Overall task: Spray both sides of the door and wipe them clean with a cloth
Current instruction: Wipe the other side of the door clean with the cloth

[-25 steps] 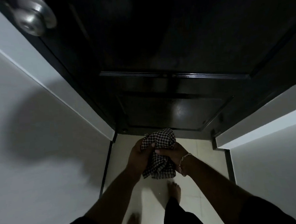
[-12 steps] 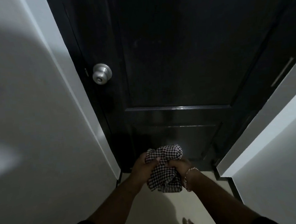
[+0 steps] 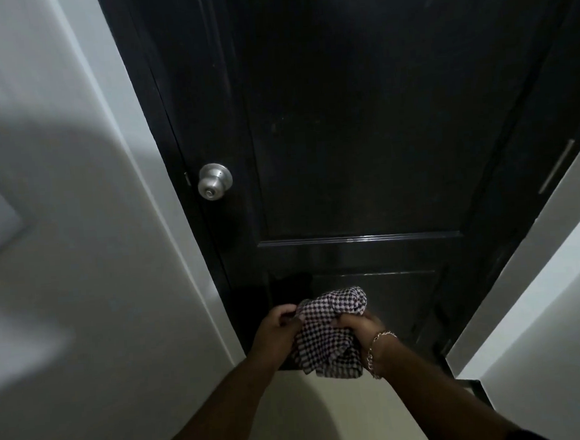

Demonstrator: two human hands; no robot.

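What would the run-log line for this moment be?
left hand: grips cloth | right hand: grips cloth | cloth: bunched, off door | door: shut | spray bottle: not in view

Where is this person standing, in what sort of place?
Probably a narrow indoor doorway in a home: a closed black panelled door with a round metal knob, pale walls either side and a light floor.

A home interior is suggested. A dark panelled door point(image 3: 361, 129) with a round metal knob point(image 3: 214, 181) is set between plain white walls point(image 3: 62, 270) above a pale floor point(image 3: 312, 417).
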